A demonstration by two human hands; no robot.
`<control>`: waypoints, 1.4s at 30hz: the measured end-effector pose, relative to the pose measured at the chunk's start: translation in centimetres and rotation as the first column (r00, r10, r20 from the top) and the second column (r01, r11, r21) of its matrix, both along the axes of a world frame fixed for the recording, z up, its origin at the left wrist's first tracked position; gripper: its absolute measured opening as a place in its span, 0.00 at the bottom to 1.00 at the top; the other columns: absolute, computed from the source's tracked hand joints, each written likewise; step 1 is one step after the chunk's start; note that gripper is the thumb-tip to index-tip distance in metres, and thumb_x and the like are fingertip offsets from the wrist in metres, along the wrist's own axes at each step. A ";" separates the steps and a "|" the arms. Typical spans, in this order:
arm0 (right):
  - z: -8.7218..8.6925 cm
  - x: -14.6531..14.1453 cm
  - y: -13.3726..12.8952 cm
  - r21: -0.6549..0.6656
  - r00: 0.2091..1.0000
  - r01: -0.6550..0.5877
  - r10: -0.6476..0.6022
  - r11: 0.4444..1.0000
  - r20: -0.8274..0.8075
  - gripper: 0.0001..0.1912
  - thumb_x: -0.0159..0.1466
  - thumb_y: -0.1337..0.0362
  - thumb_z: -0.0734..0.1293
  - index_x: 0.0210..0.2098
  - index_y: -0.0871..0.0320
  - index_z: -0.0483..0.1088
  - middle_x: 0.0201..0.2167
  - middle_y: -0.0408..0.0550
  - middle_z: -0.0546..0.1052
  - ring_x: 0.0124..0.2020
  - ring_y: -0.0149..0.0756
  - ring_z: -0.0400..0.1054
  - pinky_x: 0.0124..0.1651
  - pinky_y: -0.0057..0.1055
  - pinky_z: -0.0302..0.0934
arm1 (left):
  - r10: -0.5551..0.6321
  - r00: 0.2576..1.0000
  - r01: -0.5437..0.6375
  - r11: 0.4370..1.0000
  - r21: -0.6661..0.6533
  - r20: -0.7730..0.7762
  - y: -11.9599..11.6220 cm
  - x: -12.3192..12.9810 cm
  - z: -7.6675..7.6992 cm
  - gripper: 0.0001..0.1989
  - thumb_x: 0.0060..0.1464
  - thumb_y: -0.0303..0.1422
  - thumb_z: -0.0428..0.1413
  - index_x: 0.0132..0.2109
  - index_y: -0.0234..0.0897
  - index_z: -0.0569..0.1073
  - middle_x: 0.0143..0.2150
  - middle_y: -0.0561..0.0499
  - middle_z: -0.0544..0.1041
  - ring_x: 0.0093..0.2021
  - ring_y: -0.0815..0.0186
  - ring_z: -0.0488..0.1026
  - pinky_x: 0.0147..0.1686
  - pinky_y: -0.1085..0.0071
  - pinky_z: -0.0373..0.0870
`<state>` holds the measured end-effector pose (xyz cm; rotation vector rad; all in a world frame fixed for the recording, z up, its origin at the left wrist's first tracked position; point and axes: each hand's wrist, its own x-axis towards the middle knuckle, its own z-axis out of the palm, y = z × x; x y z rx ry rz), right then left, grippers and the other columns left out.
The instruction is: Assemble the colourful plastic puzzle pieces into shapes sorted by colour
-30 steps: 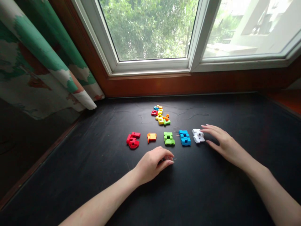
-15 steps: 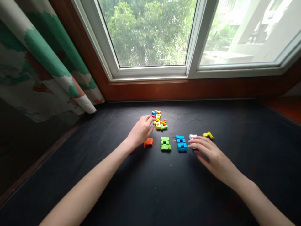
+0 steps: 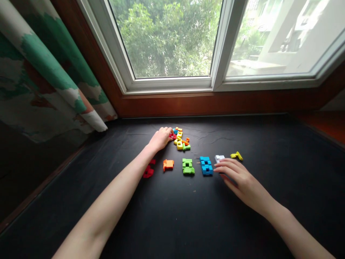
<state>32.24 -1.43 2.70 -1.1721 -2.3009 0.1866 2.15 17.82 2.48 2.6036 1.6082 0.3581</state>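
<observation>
At the far pile of small plastic building pieces, my left hand (image 3: 161, 139) has its fingers closed around a red piece (image 3: 173, 136). Blue, orange, yellow and green pieces, among them a yellow one (image 3: 179, 145), lie close beside it. My right hand (image 3: 241, 176) rests with fingers apart, partly covering a white piece (image 3: 219, 158). Left of that hand, a blue assembled block (image 3: 206, 166) lies in a row with a green block (image 3: 188, 167), an orange piece (image 3: 168, 164) and red pieces (image 3: 148, 171), the last partly hidden by my left forearm.
A yellow piece (image 3: 236, 155) lies beyond my right hand. All of it is on a black tabletop (image 3: 178, 219). Behind stands a window with a white frame (image 3: 167, 86) above a brown wooden sill (image 3: 167, 106). A patterned curtain (image 3: 61, 79) hangs at the left.
My left hand has moved farther away and slightly left, from above the pile's near side onto the red piece. More of the near red pieces now shows. My right hand has barely moved.
</observation>
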 end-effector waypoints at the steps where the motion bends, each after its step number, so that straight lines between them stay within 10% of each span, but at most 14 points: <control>1: 0.0 0.0 0.0 -0.007 1.000 0.003 -0.003 1.000 -0.005 0.14 0.68 0.73 0.60 0.48 0.52 0.71 0.50 0.51 0.77 0.58 0.47 0.67 0.60 0.50 0.64 | 0.003 1.000 -0.003 1.000 -0.002 0.010 0.0 -0.1 0.1 0.07 0.57 0.29 0.60 0.43 0.35 0.72 0.43 0.44 0.76 0.46 0.57 0.71 0.45 0.67 0.69; 9: 0.2 -0.3 0.0 -0.037 0.995 0.016 -0.020 0.999 -0.103 0.14 0.67 0.72 0.60 0.46 0.52 0.71 0.48 0.50 0.78 0.53 0.45 0.70 0.59 0.47 0.65 | -0.004 0.977 0.000 1.000 0.017 0.211 -2.0 -1.5 1.0 0.06 0.56 0.25 0.60 0.39 0.34 0.71 0.41 0.44 0.78 0.44 0.57 0.74 0.45 0.65 0.70; 22: 0.2 -7.3 -2.6 -0.474 0.889 -0.058 -0.170 0.879 -0.425 0.07 0.69 0.64 0.60 0.46 0.54 0.67 0.40 0.48 0.78 0.38 0.37 0.75 0.42 0.34 0.71 | -0.210 0.730 0.220 0.973 0.067 0.651 -17.0 1.0 -0.3 0.07 0.63 0.27 0.55 0.48 0.36 0.70 0.43 0.47 0.76 0.43 0.63 0.76 0.45 0.66 0.75; 42: -1.9 -7.8 -2.0 -0.422 0.880 -0.077 -0.137 0.903 -0.455 0.06 0.66 0.65 0.67 0.43 0.54 0.71 0.38 0.46 0.79 0.35 0.38 0.74 0.39 0.32 0.72 | -0.313 0.690 0.418 0.908 -0.006 0.653 -17.7 0.9 -2.2 0.13 0.57 0.39 0.62 0.42 0.34 0.73 0.37 0.48 0.77 0.38 0.63 0.76 0.39 0.67 0.75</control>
